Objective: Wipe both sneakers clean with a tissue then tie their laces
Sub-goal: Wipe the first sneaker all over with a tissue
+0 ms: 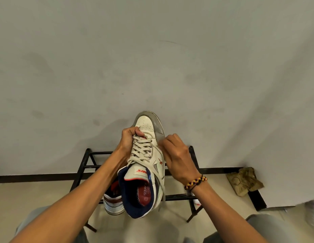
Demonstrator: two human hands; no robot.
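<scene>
My left hand [130, 139] grips a white sneaker [147, 165] from its left side near the lower laces and holds it up, toe pointing away from me. The sneaker has a navy collar, a red insole and loose laces [162, 193] that hang down on the right. My right hand [177, 155] has its fingers curled against the sneaker's right side near the toe. It pinches a pale tissue [160, 145], of which only a sliver shows. The second sneaker [113, 202] sits on the rack below, partly hidden by the held shoe.
A black metal shoe rack [86, 165] stands against the grey wall in front of me. A crumpled brown cloth or bag [244, 180] lies on the floor at the right. A small white and red thing [196, 201] shows under my right wrist. My knees frame the bottom edge.
</scene>
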